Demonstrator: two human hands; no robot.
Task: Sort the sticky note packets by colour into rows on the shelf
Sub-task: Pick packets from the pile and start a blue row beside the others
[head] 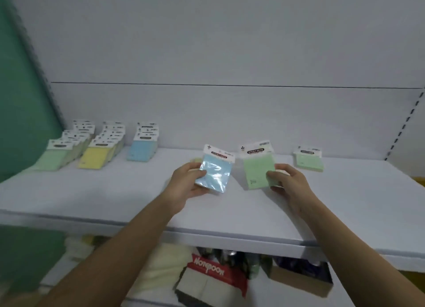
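Note:
My left hand (187,182) grips a blue sticky note packet (216,172) above the middle of the white shelf (115,198). My right hand (287,180) holds a green sticky note packet (256,171) just to its right. At the back left stand three rows: a green row (57,155), a yellow row (96,155) and a blue row (142,148). Another green packet (308,160) lies alone at the back right. A pale yellowish object peeks out behind my left hand, mostly hidden.
A green panel (20,113) bounds the shelf on the left, and a slotted upright (404,122) on the right. Below the shelf lie a red notebook pack (211,277), a cardboard box (301,277) and pale bags (161,267).

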